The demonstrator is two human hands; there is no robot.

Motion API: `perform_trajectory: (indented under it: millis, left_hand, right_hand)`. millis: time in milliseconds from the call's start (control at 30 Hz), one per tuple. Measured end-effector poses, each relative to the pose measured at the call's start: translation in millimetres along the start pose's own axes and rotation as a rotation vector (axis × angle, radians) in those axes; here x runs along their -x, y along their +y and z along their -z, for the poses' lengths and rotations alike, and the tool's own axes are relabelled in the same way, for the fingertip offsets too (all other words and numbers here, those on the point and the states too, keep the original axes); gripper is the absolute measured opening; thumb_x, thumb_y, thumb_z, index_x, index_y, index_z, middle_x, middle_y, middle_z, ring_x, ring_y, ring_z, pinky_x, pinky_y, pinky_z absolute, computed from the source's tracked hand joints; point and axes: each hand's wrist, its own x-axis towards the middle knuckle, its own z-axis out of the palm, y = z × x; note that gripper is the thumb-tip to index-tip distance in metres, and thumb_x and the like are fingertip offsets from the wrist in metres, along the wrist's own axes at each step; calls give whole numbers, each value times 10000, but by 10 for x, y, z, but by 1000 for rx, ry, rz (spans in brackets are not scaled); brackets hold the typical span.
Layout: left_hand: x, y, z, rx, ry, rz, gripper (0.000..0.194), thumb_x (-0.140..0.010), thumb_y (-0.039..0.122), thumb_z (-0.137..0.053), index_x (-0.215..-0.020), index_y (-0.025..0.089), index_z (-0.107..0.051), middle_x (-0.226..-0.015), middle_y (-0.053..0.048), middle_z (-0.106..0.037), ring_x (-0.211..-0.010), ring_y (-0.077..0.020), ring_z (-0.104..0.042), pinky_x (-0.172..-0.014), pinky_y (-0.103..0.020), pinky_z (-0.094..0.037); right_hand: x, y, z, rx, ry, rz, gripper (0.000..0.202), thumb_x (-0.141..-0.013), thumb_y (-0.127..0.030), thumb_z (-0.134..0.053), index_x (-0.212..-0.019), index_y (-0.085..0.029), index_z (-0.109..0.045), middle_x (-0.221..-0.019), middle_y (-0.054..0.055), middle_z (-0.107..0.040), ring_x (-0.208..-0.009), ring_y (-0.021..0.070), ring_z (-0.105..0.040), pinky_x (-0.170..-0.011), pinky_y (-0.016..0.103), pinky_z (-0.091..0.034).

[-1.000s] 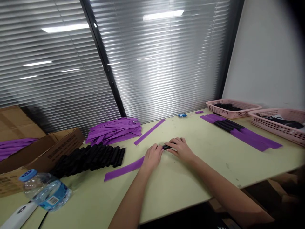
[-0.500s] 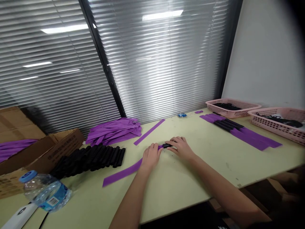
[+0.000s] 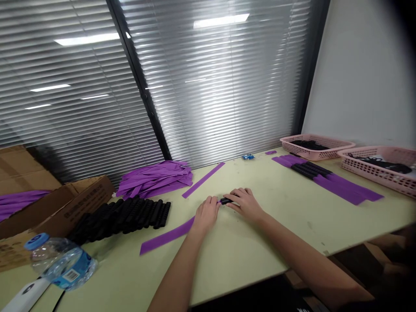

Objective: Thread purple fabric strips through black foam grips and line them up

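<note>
At the middle of the table, my left hand (image 3: pixel 208 213) is closed on the end of a purple strap (image 3: pixel 167 237), whose rest trails left and toward me. My right hand (image 3: pixel 246 203) grips a short black ridged grip tube (image 3: pixel 225 201). The strap's end meets the tube between the two hands; how far it goes in is hidden by my fingers. A heap of similar black tubes (image 3: pixel 130 216) lies to the left of my hands. Behind it is a pile of purple straps (image 3: pixel 156 178), and a single purple strap (image 3: pixel 203 180) lies beyond my hands.
Finished-looking straps with black tubes (image 3: pixel 310 169) lie at the right, near two pink baskets (image 3: pixel 316 154) holding black items. On the left stand a cardboard box (image 3: pixel 87 199) and a tilted water bottle (image 3: pixel 61 262). A small blue packet (image 3: pixel 248 157) sits by the window blinds.
My hands have come slightly closer together, and less of the purple strap shows between them and the black tube. Everything else stays put.
</note>
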Motion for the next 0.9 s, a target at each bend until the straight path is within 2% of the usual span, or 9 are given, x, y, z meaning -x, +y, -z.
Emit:
perform_trajectory:
  millis: [733,900]
  left_hand:
    - [22,18,42,159,-33,11,214,-1000,331,-275,-1009,203,-447,-1021,-61,-559,-879,-195,-579,-714,-294,-426]
    - [22,34,52,173,-35,23,215,-997,340,-289,-1020,201,-451,-1036,-64,-562,-891,-187,-581,-736,-284,-431]
  right_hand:
    - [-8,-52,15,30,11,26,327,-958,-455,-413,-1148,-285,-618,-971,59,-637,-867,191,-495,-773,349,-252]
    - [-5,-64,9,44,13,-10,316,-955,-447,-429,-1158,-296,-618,-977,57,-634,-881,193,-497,-789,355,-258]
